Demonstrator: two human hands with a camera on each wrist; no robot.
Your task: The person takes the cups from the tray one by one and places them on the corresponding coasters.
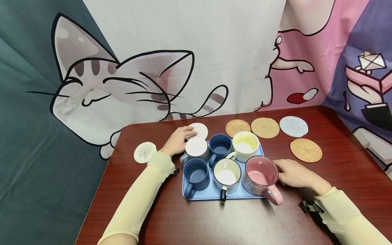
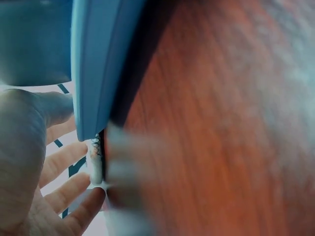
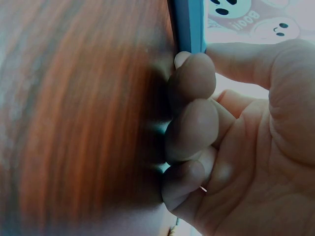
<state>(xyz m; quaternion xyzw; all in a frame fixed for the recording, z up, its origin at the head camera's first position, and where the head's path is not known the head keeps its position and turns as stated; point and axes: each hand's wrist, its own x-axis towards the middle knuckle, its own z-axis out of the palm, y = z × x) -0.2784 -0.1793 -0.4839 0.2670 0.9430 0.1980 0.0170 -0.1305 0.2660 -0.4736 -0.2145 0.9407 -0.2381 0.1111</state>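
A light blue tray (image 1: 205, 194) bears several mugs: a pink mug (image 1: 260, 172), a white mug with a black handle (image 1: 227, 177), two navy mugs, the front one (image 1: 196, 175) and the back one (image 1: 220, 146), a grey mug with a white inside (image 1: 196, 150) and a pale yellow mug (image 1: 245, 147). My right hand (image 1: 298, 173) holds the tray's right edge, thumb above and fingers curled at its underside in the right wrist view. At the back left corner, my left hand (image 1: 178, 141) has loosely extended fingers (image 2: 64, 164), with its thumb against the tray's side.
A white coaster (image 1: 200, 129) lies just behind the tray, partly under my left fingers; another pale coaster (image 1: 145, 152) is at left. Several woven coasters, including a tan one (image 1: 265, 128) and a light blue one (image 1: 293, 126), lie toward the back right. A printed curtain (image 1: 214, 51) hangs behind the table.
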